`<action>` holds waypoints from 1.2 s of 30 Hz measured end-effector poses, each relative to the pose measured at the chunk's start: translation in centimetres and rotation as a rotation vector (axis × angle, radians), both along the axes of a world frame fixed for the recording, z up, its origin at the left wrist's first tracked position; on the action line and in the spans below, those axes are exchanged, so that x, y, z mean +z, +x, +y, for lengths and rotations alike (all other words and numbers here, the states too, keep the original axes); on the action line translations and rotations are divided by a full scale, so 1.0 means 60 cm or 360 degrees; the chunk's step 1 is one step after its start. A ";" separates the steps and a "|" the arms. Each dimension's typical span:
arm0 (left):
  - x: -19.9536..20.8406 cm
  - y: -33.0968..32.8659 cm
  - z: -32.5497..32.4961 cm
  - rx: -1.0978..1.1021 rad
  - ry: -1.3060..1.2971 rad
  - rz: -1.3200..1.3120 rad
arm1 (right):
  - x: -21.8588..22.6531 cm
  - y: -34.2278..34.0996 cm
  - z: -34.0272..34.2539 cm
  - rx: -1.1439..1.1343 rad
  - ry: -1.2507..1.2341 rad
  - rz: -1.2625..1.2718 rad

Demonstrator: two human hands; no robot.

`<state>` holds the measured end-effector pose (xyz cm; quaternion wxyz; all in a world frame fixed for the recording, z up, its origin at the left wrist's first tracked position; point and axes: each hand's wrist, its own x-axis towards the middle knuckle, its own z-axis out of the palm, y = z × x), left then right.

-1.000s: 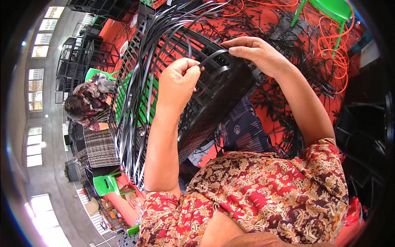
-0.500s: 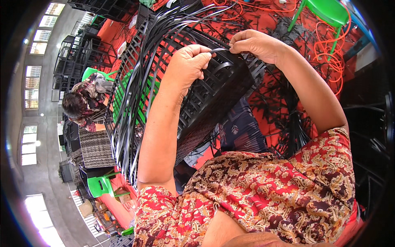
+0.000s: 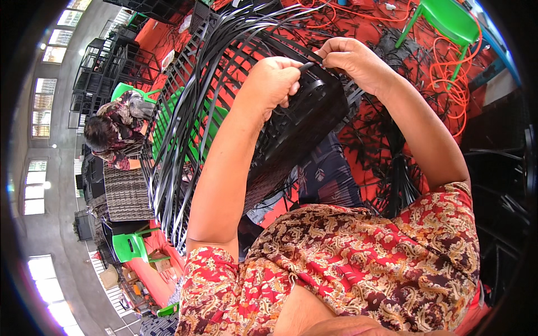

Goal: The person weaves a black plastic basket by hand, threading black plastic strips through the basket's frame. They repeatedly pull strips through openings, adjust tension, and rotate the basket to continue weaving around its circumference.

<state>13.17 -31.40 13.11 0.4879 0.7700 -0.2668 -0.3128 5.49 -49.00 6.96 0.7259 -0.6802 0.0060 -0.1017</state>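
A large black panel of woven flat strips (image 3: 316, 115) leans across in front of me, with a dense weave near me and an open lattice beyond. My left hand (image 3: 270, 85) is closed in a pinch on a black strip (image 3: 307, 66) at the panel's upper edge. My right hand (image 3: 354, 63) pinches the same strip a little to the right, fingers bent and pressed together. The exact fingertip contact is partly hidden. A thick bundle of long, loose black strips (image 3: 178, 120) hangs over the panel's left side.
Strip scraps litter the red floor (image 3: 372, 162). A green chair (image 3: 448, 21) and an orange hose (image 3: 453, 106) are at far right. On the left, a person (image 3: 115, 131) bends near a grey woven piece (image 3: 128, 193). Another green chair (image 3: 130, 247) stands below.
My left hand has moved right, closer to my right hand, so less of the strip shows between them. The right hand has shifted only slightly. Both still pinch.
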 end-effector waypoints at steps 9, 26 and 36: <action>-0.008 0.019 -0.035 -0.0076 0.0146 -0.0138 | -0.032 0.020 -0.018 0.0201 -0.0111 -0.0086; -0.003 0.042 -0.036 -0.0105 0.0099 0.0032 | -0.067 0.046 -0.005 0.0179 0.0206 -0.0248; -0.007 0.055 -0.026 -0.0047 -0.0044 0.0232 | -0.087 0.094 -0.001 -0.0315 -0.0472 -0.0466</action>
